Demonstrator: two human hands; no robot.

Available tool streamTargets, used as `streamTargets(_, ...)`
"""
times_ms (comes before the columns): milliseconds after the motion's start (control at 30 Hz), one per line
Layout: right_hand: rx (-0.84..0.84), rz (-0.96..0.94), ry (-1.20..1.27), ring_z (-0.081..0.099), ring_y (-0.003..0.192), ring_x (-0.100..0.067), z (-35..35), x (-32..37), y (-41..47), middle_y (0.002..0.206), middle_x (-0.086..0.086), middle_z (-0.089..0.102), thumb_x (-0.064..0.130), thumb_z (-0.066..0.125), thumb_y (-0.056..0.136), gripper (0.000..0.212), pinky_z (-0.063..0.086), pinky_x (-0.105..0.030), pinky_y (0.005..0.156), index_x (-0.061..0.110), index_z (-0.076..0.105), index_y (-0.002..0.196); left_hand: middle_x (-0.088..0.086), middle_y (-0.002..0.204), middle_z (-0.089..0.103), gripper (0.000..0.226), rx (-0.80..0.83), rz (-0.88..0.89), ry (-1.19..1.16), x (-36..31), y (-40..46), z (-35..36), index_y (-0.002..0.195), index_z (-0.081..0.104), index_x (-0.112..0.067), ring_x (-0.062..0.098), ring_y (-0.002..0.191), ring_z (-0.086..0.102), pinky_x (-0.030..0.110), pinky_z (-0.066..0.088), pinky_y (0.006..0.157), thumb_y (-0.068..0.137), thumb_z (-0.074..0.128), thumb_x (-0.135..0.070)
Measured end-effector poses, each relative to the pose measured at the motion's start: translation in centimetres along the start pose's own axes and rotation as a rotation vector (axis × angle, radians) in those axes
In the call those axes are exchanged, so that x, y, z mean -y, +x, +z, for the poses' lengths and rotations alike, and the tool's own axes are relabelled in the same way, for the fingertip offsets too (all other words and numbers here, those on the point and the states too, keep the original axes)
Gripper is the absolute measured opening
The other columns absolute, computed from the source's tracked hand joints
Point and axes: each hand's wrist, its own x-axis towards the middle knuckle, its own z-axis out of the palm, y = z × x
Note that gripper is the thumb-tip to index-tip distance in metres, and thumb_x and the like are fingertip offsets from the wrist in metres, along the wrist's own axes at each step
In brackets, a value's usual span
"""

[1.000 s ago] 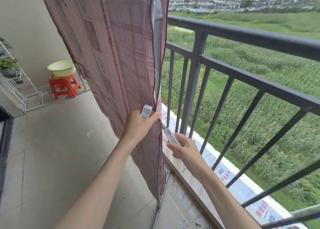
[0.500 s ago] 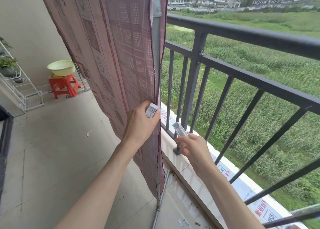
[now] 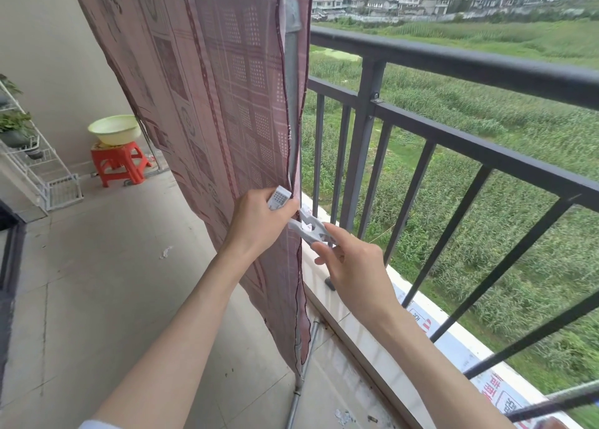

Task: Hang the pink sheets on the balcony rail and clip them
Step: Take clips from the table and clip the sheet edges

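A pink patterned sheet with dark red borders (image 3: 207,111) hangs over a grey metal drying rack (image 3: 293,104), whose upright post shows along the sheet's edge at 3 o'clock; the rack stands just beside the dark metal balcony railing (image 3: 453,68), apart from it. The left hand (image 3: 259,224) grips the sheet's hanging edge near its lower half, fingers curled round both the fabric and a white perforated plastic clothes peg (image 3: 278,197) that protrudes at 12 o'clock from the fist. The right hand (image 3: 353,263) pinches the tail of a second pale grey plastic peg (image 3: 309,229) between thumb and fingers; this peg points toward 10 o'clock, its mouth meeting the sheet edge directly beside the left thumb. The sheet thus lies at 9 o'clock of the right hand's grip. Whether the peg's mouth has closed on the fabric cannot be determined. At 9 o'clock in the background, a pale yellow plastic basin (image 3: 115,129) rests on a red plastic stool (image 3: 118,166), next to a white wire plant shelf (image 3: 39,166).
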Motion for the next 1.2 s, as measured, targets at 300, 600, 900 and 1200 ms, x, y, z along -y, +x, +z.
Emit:
streamTargets(300,-0.128,-0.084,-0.222,0.058,0.059,-0.036,1.5,1.0,1.1,0.065,-0.011,0.064,0.022,0.057,0.091,0.022,0.041,-0.036,0.056,0.003,0.061,0.1,-0.004,0.054,0.037,0.045,-0.065,0.061,0.059,-0.2,0.0,0.5,0.045,0.039,-0.022,0.009,0.046,0.033,0.014,0.027,0.043,0.083,0.062,-0.021)
streamTargets(600,-0.113,-0.06,-0.204,0.059,0.06,-0.031,2.1,1.1,1.2,0.062,-0.009,0.062,0.03,0.055,0.091,0.023,0.043,-0.035,0.057,0.008,0.06,0.092,0.005,0.081,0.05,0.019,-0.302,0.265,0.161,1.7,-1.4,2.3,0.065,0.057,0.0,0.016,0.065,0.047,0.012,0.032,0.056,0.078,0.068,-0.01)
streamTargets(900,-0.112,-0.044,-0.221,0.061,0.065,-0.027,2.6,0.3,1.5,0.074,-0.005,0.066,0.034,0.054,0.09,0.025,0.048,-0.036,0.062,0.01,0.059,0.091,0.003,0.08,0.052,0.014,-0.31,0.246,0.026,2.0,-1.1,2.5,0.069,0.062,-0.004,0.007,0.062,0.045,0.001,0.033,0.062,0.079,0.069,-0.011)
streamTargets(1200,0.079,0.134,0.036,0.052,0.116,-0.013,2.0,-1.3,-1.6,0.135,0.003,0.052,0.043,0.06,0.085,0.075,0.042,-0.028,0.098,0.017,0.026,0.146,-0.002,0.06,0.054,0.034,-0.186,-0.28,-0.515,3.5,-3.5,3.2,0.066,0.055,-0.014,0.006,0.053,0.049,0.013,0.039,0.049,0.093,0.049,-0.033)
